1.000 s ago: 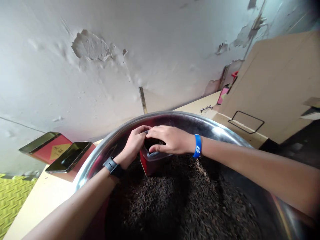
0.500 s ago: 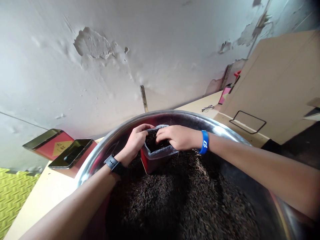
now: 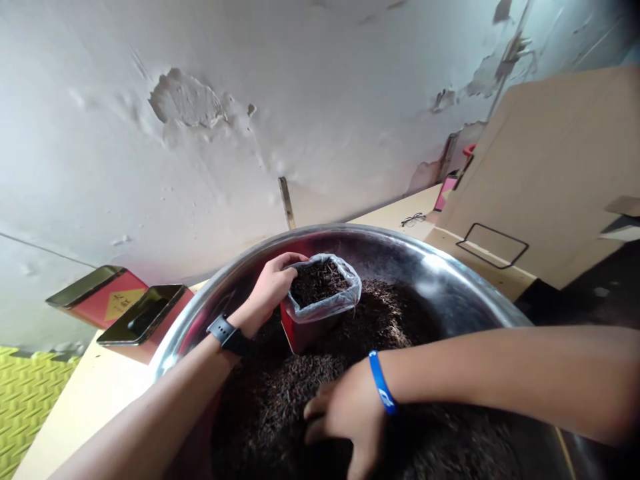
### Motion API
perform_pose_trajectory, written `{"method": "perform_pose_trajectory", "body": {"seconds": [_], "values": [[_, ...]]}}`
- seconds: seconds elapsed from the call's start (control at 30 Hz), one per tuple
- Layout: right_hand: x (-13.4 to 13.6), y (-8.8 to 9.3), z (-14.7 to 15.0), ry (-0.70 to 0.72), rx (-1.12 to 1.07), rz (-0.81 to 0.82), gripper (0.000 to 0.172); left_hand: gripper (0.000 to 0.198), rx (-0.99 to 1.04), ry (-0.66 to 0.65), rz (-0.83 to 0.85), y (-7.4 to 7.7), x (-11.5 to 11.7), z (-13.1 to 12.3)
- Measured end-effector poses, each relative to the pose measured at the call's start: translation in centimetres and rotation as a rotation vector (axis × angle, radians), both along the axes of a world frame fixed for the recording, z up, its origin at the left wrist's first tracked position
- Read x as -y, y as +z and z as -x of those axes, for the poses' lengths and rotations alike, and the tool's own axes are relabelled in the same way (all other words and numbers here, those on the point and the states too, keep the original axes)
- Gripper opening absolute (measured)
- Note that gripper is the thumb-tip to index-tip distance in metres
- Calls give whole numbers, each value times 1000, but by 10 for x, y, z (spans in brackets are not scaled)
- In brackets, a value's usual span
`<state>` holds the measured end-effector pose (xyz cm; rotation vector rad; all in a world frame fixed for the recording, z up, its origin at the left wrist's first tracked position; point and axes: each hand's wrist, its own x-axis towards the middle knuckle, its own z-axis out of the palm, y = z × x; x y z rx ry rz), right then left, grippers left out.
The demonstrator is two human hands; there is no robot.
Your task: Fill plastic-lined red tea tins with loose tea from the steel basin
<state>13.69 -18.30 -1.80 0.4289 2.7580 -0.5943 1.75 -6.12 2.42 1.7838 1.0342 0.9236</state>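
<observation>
A red tin stands in a large metal basin, on a bed of dark dried tea leaves. A clear plastic bag lines the tin, its edge folded over the rim, and tea leaves fill it to near the top. My left hand, with a watch on the wrist, grips the tin's left rim and the bag edge. Lower down, my right hand reaches into the loose leaves in front of the tin, fingers spread and slightly blurred. A blue wristband circles that wrist.
Two more red tins, one farther and one nearer, sit on the table left of the basin. Glasses, a pink box and a big cardboard box are at the right. Behind is a peeling wall.
My right hand has left the tin's mouth and come down toward me to the leaves in the basin, its fingers spreading. My left hand keeps its hold on the tin.
</observation>
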Motion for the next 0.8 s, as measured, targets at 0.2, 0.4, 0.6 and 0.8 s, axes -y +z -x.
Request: {"method": "perform_pose_trajectory", "body": {"seconds": [0.2, 0.4, 0.6, 0.8], "values": [[3, -40, 20, 285, 241, 222, 38, 36, -64, -137, -17, 6, 1, 3], [14, -26, 30, 179, 314, 294, 33, 37, -52, -197, -9, 9, 3, 3], [-19, 76, -20, -83, -169, -30, 21, 30, -6, -182, -25, 12, 10, 0], [-70, 92, -58, -523, -528, -343, 30, 33, 46, -233, -56, 8, 9, -4]]}}
